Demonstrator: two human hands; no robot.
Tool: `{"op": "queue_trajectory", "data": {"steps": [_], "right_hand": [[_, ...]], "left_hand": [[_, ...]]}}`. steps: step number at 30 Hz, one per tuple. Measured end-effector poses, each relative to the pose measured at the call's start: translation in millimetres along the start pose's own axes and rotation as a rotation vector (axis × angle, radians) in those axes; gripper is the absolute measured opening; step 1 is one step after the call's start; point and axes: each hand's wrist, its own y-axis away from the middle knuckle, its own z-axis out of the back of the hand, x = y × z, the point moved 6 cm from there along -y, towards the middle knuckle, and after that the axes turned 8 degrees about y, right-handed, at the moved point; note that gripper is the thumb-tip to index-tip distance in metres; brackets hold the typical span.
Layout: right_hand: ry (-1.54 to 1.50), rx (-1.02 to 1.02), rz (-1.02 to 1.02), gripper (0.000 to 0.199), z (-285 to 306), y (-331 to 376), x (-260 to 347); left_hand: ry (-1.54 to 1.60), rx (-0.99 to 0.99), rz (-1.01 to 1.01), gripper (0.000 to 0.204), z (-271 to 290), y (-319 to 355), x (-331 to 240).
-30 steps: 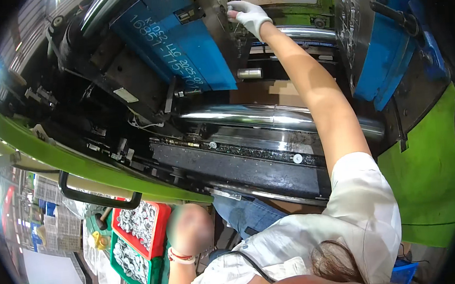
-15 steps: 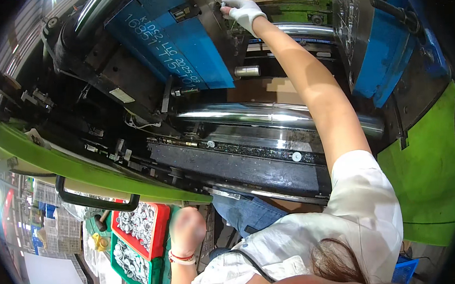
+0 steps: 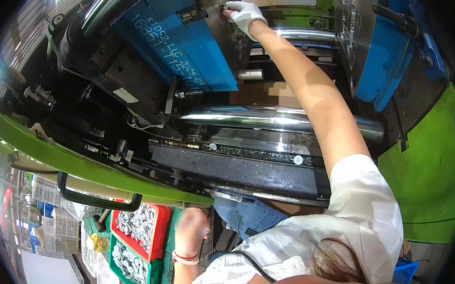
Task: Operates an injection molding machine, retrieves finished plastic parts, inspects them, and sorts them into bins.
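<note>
My right hand (image 3: pixel 246 18), in a white glove with bare fingertips, reaches far forward to the steel mould face (image 3: pixel 230 37) beside a blue mould block (image 3: pixel 180 46). Its thumb and fingers are pinched together at that face, round a small silvery piece too small to name. My left hand (image 3: pixel 191 227) is low near the body, beside a red tray (image 3: pixel 165 218) and a green tray (image 3: pixel 156 274), both holding small grey metal parts. A blurred patch covers its fingers, so its grip cannot be told.
A second mould half (image 3: pixel 354 35) with a blue block faces the first at right. Polished tie bars (image 3: pixel 231 114) run across below my arm. A green machine door (image 3: pixel 99 173) with a black handle (image 3: pixel 98 202) lies at left. A hammer (image 3: pixel 102 221) lies beside the trays.
My right hand has shifted slightly right and down in the picture and remains pinched at the mould face. My left hand has turned and moved a little right. The whole view has shifted slightly.
</note>
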Motion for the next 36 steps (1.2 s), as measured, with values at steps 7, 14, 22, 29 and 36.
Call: {"op": "queue_trajectory", "data": {"steps": [7, 14, 22, 29, 36], "right_hand": [[-0.054, 0.014, -0.082, 0.037, 2.3, 7.9, 9.0], [-0.153, 0.065, -0.18, 0.041, -2.9, -0.6, -6.3], [0.311, -0.093, 0.056, 0.04, 8.2, 5.2, 19.5], [0.321, -0.005, 0.01, 0.038, 7.0, 3.8, 23.7], [0.368, -0.105, 0.058, 0.038, -6.8, 33.0, 28.0]], "left_hand": [[0.007, -0.001, -0.023, 0.019, -0.2, 2.4, 0.1], [0.01, -0.026, 0.01, 0.019, 6.4, -0.1, 5.7], [0.001, -0.035, 0.037, 0.018, -0.7, -3.3, 9.7], [-0.013, 0.0, 0.031, 0.017, -6.5, -5.0, 10.0], [0.0, 0.015, 0.032, 0.018, -4.3, -6.7, 14.8]]}}
